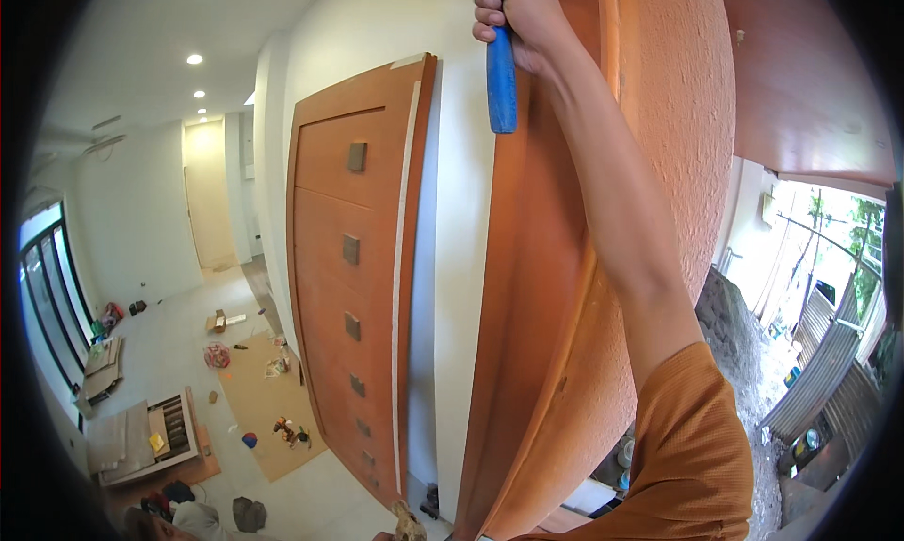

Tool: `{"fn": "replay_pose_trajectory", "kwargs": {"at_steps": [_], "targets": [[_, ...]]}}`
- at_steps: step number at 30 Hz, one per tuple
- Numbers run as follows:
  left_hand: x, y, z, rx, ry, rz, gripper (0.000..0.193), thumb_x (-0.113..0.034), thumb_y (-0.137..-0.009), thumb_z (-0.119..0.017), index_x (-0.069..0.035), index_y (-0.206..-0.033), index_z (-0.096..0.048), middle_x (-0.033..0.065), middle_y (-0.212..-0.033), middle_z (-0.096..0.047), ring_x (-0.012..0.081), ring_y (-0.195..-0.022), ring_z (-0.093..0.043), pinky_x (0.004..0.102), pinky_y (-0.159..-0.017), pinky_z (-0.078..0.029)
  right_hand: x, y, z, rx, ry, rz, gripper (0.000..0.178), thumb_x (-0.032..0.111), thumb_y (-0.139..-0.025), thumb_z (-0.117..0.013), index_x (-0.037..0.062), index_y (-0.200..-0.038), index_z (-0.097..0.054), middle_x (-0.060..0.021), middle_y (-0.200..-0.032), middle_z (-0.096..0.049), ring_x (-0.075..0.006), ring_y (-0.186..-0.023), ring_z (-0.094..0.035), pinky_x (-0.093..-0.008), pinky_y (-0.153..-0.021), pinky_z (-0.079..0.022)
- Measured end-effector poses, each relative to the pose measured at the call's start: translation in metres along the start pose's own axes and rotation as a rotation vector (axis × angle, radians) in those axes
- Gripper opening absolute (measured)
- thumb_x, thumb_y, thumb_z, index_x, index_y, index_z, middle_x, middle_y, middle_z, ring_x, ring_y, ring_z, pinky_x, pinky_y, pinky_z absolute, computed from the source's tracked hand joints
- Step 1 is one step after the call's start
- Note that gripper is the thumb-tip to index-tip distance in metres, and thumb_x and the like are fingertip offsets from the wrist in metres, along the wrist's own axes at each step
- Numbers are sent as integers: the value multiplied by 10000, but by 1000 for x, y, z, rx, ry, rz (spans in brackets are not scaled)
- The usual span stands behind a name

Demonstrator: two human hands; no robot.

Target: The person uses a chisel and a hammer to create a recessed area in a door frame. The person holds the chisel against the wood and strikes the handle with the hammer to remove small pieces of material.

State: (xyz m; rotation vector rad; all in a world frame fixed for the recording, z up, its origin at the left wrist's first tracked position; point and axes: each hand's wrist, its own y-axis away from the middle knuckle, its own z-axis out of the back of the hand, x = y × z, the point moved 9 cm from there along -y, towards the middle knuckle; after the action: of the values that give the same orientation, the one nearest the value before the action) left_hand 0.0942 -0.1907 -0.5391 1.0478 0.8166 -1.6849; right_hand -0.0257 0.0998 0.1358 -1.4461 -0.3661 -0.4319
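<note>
My right hand is raised at the top edge, its fingers wrapped round a tool with a blue handle. The handle points down, and the tool's other end is out of the picture, so its kind does not show. Hand and tool are in front of the upper part of a reddish-brown door frame. My left hand cannot be made out. At the lower edge, a small tan, rough-looking thing shows beside a sliver of something I cannot identify.
A brown door panel with square metal insets leans against the white wall. Orange textured wall curves close on my right. Below left, a cordless drill lies on brown sheeting. Another person is low at bottom left. Corrugated sheets stand outside.
</note>
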Motion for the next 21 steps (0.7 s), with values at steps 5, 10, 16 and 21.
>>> {"fn": "replay_pose_trajectory", "kwargs": {"at_steps": [5,10,16,21], "targets": [[26,18,-7,-1,-7,25,233,-190,-991,-546,18,-894,-509,162,-734,-524,203,-710,-439,377,-635,-432,-8,-20,33,-106,-250,-28,267,301,-1137,-382,74,-1053,-494,37,-664,-401,-86,-516,-369,-262,-463,-362],[32,30,-3,38,44,114,246,-191,-1017,-504,-2,-860,-495,71,-739,-506,172,-730,-420,339,-625,-406,-8,-28,38,-71,-222,-38,273,299,-1137,-380,80,-1023,-495,45,-650,-391,-81,-508,-359,-256,-449,-349],[26,37,6,-11,-4,105,215,-172,-1005,-520,5,-886,-496,102,-745,-523,184,-725,-438,337,-627,-406,-10,-25,42,-119,-195,-76,284,303,-1136,-380,89,-991,-496,49,-639,-387,-80,-493,-346,-259,-436,-343],[29,40,9,-15,-66,94,208,-189,-1006,-530,-3,-912,-521,127,-744,-531,199,-708,-456,352,-632,-421,-18,-22,44,-98,-187,-120,299,315,-1137,-367,89,-991,-497,47,-626,-378,-90,-487,-349,-265,-433,-345]]}}
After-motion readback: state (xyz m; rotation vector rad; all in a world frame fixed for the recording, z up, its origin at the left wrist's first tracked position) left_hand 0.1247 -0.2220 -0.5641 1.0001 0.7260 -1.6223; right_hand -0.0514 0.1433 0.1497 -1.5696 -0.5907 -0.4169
